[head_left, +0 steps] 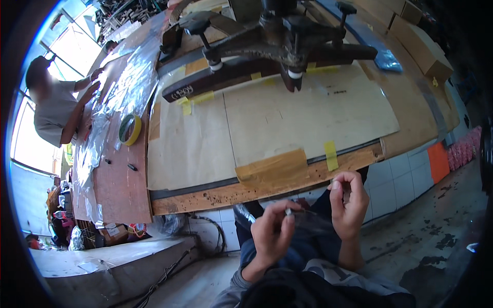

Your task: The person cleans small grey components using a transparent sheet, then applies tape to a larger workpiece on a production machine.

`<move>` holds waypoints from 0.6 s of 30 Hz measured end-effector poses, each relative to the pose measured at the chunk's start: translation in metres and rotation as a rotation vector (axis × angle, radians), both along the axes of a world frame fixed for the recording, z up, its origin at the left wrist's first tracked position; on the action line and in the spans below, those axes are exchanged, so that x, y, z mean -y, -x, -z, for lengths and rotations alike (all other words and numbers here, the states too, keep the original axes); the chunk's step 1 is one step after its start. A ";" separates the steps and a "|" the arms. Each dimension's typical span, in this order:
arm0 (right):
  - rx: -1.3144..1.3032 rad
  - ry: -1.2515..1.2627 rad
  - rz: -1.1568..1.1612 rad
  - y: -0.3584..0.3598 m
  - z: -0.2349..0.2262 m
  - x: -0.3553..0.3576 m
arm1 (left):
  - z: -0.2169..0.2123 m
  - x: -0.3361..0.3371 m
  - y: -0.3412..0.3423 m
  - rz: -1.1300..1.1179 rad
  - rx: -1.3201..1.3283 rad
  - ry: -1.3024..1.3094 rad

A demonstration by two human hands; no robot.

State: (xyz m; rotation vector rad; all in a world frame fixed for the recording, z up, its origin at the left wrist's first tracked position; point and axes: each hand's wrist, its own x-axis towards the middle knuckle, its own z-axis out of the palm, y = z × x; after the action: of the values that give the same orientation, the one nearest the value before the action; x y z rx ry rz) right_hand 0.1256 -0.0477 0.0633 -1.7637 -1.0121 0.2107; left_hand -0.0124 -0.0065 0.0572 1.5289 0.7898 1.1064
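Plastic film (308, 220), clear and crumpled, is stretched between both hands over our lap, below the desk edge. We note the desk (215, 197), covered with taped cardboard sheets (287, 115), bearing an upturned chair base (287, 38) at its far side. Another person (54, 102) works at the desk's left end, beside loose clear wrap (118, 87). A tape roll (130, 129) lies near it. Our left hand (272, 233) pinches the film with a small white piece at the fingertips; our right hand (349, 205) is clenched on the film's other end.
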 end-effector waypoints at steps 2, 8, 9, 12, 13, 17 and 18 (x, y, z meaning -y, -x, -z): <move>-0.113 -0.121 -0.210 0.008 -0.013 0.002 | -0.002 -0.005 0.001 0.094 0.125 0.176; 0.095 -0.246 -0.458 0.011 -0.027 0.000 | 0.000 -0.004 0.007 0.138 0.242 0.238; 0.090 -0.246 -0.460 0.012 -0.027 0.001 | 0.003 -0.003 0.008 0.129 0.252 0.228; 0.136 -0.238 -0.467 0.013 -0.027 0.003 | 0.008 -0.003 0.011 0.062 0.111 0.059; 0.139 -0.241 -0.471 0.012 -0.028 0.003 | 0.006 -0.005 0.010 0.063 0.109 0.061; 0.177 -0.262 -0.470 0.008 -0.027 0.006 | 0.002 -0.012 0.009 0.030 -0.119 -0.355; 0.175 -0.260 -0.470 0.007 -0.028 0.007 | 0.001 -0.013 0.010 0.060 -0.167 -0.430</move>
State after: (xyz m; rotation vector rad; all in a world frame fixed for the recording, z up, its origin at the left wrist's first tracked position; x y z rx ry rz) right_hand 0.1189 -0.0544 0.0914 -1.3071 -1.5053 0.2084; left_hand -0.0227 0.0062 0.0565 2.0127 0.6365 1.1641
